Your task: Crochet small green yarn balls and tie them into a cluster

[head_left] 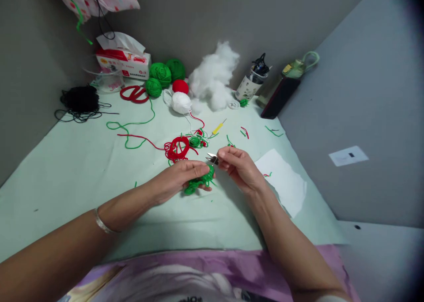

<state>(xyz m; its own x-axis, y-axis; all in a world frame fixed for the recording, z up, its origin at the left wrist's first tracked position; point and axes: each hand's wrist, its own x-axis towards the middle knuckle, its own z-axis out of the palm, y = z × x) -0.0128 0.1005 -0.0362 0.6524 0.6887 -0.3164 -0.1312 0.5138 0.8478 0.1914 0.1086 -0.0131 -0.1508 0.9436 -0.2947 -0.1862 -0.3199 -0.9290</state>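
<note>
Near the front middle of the table, my left hand pinches a small green crocheted piece between thumb and fingers. Part of it hangs below the fingers. My right hand is closed on small thread snips, whose pointed blades face left just above the green piece. A thin strand seems to run between the two hands; whether the right fingers also hold it I cannot tell. Just beyond the hands lie a red yarn ring with loose red strands and a small green crocheted bit.
Behind are green yarn balls, a white yarn ball, red-handled scissors, white stuffing and a yellow-handled hook. Black yarn and a tissue box stand left. A pen cup, bottle and white paper are right.
</note>
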